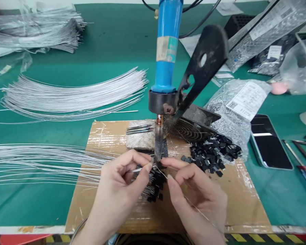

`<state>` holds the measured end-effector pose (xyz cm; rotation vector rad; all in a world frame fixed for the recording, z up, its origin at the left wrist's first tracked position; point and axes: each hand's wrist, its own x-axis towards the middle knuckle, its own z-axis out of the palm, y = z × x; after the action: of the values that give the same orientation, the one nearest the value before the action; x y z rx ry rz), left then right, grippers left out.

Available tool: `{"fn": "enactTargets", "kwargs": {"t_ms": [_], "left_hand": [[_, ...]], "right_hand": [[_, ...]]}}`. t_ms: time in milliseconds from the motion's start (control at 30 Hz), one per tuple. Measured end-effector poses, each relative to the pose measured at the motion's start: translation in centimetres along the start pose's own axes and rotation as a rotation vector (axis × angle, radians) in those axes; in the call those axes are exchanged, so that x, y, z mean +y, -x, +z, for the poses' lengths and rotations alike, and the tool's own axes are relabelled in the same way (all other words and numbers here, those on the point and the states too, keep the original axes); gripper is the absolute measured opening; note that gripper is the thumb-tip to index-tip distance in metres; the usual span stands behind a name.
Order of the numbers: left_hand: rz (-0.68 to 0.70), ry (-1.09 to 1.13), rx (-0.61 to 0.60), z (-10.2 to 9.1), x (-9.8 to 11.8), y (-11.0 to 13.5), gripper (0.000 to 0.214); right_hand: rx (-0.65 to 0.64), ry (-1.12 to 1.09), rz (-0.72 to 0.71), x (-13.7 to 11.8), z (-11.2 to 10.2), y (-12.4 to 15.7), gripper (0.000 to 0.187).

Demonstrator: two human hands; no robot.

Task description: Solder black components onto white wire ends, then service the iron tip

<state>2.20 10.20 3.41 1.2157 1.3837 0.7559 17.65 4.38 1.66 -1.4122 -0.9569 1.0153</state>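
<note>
A blue-handled soldering iron (pixel 166 47) points straight down, held in a black metal bracket (pixel 201 64). Right at its tip, my left hand (pixel 122 190) pinches a small piece between thumb and index finger; the fingertips mostly hide it. My right hand (pixel 199 197) is closed on a thin strand of solder wire (pixel 200 212), which runs from the iron's tip past the thumb and down over the palm side. Its index finger reaches close to the tip. Under the hands lies a pile of small black connectors (pixel 155 190) with wires on them.
Cardboard (pixel 91 204) covers the green table (pixel 112 44). Loose black parts (pixel 214 153) lie right of the iron, near a phone (pixel 271 141) and plastic bags (pixel 241 98). White wire bundles (pixel 76 95) lie at left; more wires (pixel 46 163) stretch toward my left hand.
</note>
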Motion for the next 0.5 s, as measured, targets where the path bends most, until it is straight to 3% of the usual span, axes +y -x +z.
{"fn": "enactTargets", "kwargs": {"t_ms": [500], "left_hand": [[0.027, 0.007, 0.002, 0.26, 0.24, -0.01, 0.014]], "right_hand": [[-0.008, 0.025, -0.03, 0.14, -0.09, 0.16, 0.023]]}}
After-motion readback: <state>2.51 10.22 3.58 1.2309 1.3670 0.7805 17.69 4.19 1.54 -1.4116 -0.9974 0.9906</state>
